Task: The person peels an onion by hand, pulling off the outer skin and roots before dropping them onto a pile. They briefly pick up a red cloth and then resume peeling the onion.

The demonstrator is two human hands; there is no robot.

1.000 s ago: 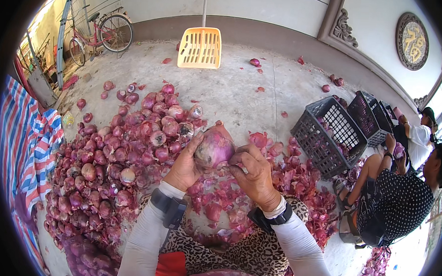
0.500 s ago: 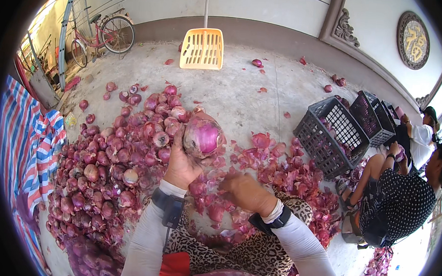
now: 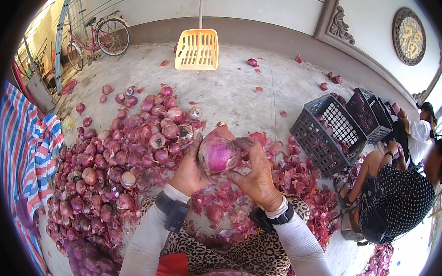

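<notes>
Partly peeled purple onion — between both hands

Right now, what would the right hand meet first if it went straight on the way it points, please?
Most likely the onion, since the right hand seems to be touching its right side, though depth is hard to judge.

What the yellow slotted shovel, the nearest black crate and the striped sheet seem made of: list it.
Yellow shovel: probably moulded plastic, satin finish, judging by its even colour and clean slots.
Black crate: likely rigid plastic, rather matte; its thin lattice walls look moulded.
Striped sheet: perhaps woven plastic, given its stiff-looking creases; finish unclear, cloth possible.
</notes>
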